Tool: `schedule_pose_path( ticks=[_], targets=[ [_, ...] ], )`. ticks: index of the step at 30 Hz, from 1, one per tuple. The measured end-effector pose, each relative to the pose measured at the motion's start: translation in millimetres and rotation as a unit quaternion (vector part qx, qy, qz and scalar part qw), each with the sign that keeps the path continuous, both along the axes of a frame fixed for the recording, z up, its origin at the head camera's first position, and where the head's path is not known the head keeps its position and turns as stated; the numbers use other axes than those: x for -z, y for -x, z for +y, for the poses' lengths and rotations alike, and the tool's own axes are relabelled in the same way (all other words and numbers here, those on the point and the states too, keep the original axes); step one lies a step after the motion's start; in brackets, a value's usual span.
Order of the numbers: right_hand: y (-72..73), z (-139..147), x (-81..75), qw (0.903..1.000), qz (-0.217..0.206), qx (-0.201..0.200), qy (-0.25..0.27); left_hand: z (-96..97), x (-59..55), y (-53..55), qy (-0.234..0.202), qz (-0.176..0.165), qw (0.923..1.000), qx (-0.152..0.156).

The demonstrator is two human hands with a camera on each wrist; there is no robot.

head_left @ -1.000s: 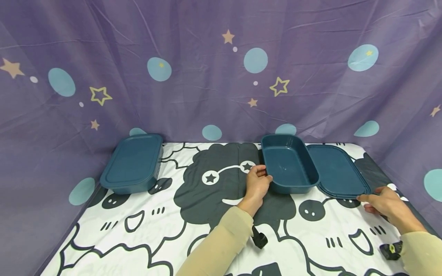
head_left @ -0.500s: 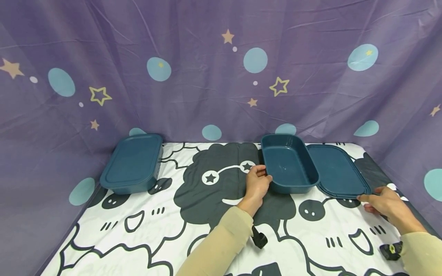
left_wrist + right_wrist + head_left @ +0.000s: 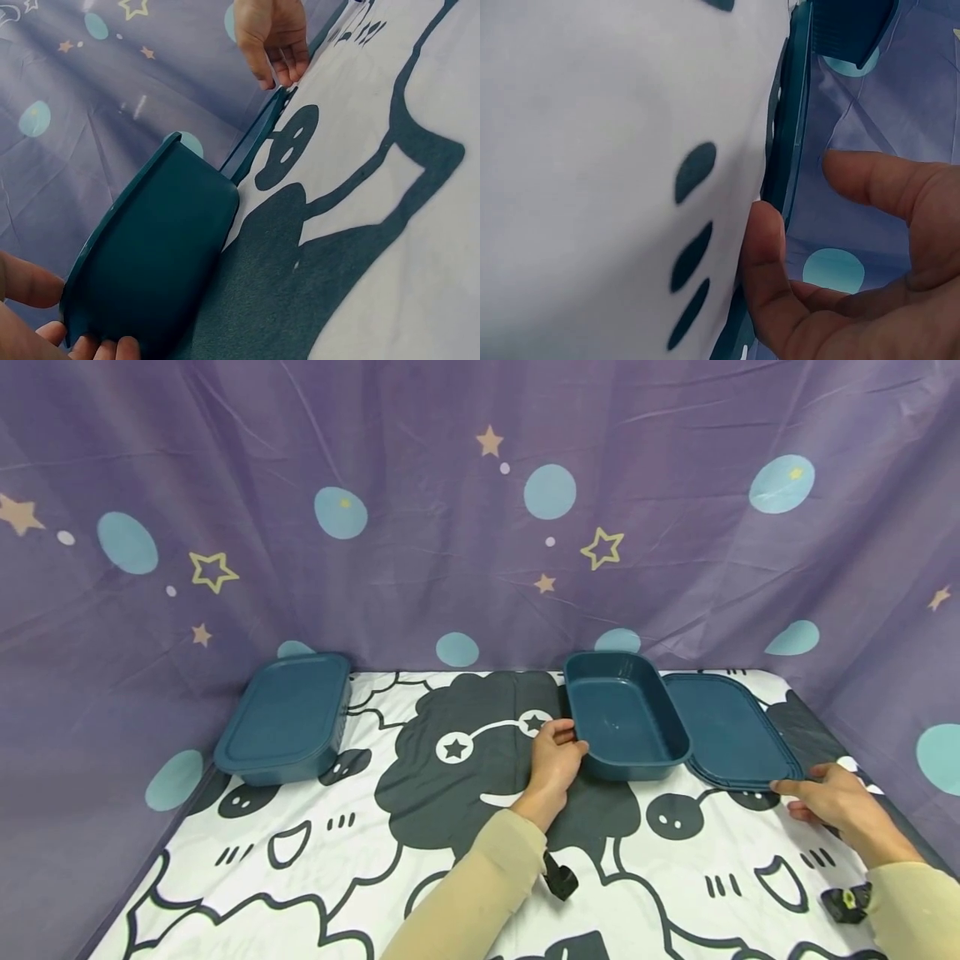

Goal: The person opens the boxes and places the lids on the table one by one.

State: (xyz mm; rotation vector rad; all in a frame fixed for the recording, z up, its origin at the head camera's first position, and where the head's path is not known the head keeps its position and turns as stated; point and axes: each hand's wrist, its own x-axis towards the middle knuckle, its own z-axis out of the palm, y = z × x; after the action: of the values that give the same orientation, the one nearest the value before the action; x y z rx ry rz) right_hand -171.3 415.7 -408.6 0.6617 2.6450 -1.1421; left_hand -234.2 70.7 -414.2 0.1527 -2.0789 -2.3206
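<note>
A blue rectangular plastic food container (image 3: pixel 630 710), upright and without its lid, stands on the cloth right of centre. My left hand (image 3: pixel 555 764) holds it at the near left corner. In the left wrist view the thumb (image 3: pixel 34 281) is at the rim and other fingertips (image 3: pixel 112 349) are against the lower wall. A matching flat lid (image 3: pixel 727 731) lies to its right. My right hand (image 3: pixel 840 802) is at the lid's near right corner. The right wrist view shows the index finger (image 3: pixel 765 232) touching the lid's edge and the thumb (image 3: pixel 862 176) apart from it.
A second blue container (image 3: pixel 288 718) with its lid on stands at the left. The table wears a black-and-white cartoon cloth (image 3: pixel 337 885). Purple curtain (image 3: pixel 420 527) rises behind the table and along both sides.
The head view has shifted very slightly. Both hands, the container and the lid keep their places.
</note>
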Motion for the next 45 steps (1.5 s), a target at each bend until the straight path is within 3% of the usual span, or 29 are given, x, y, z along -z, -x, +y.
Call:
schedule_pose_path(
  ticks=[7, 13, 18, 24, 32, 39, 45],
  targets=[
    [-0.3, -3, -1.8, 0.9999, 0.004, -0.008, -0.014, -3.0, 0.3, 1.7, 0.007, 0.014, 0.9999, -0.001],
    [0.4, -8, -6.7, 0.9983, 0.008, -0.013, -0.057, -9.1, -6.3, 2.7, 0.010, 0.014, 0.9998, 0.006],
    [-1.3, -16, -14.5, 0.9957, 0.013, -0.022, -0.088, -16.6, -13.3, 2.7, 0.039, 0.017, 0.9989, 0.019],
    [-0.7, -30, -20.7, 0.9909, 0.058, -0.020, -0.119, -29.8, -17.7, 4.7, 0.076, 0.027, 0.9964, 0.025],
    [6.8, -53, -22.6, 0.9730, 0.171, -0.033, -0.152, -51.7, -19.9, 6.1, 0.148, 0.074, 0.9855, 0.038],
    [13.9, -77, -31.0, 0.9652, 0.204, -0.039, -0.159, -76.7, -27.1, 3.9, 0.211, 0.102, 0.9692, 0.075],
    [21.1, -99, -39.0, 0.9617, 0.222, -0.050, -0.153, -98.8, -30.8, 6.4, 0.257, 0.114, 0.9567, 0.076]
  ],
)
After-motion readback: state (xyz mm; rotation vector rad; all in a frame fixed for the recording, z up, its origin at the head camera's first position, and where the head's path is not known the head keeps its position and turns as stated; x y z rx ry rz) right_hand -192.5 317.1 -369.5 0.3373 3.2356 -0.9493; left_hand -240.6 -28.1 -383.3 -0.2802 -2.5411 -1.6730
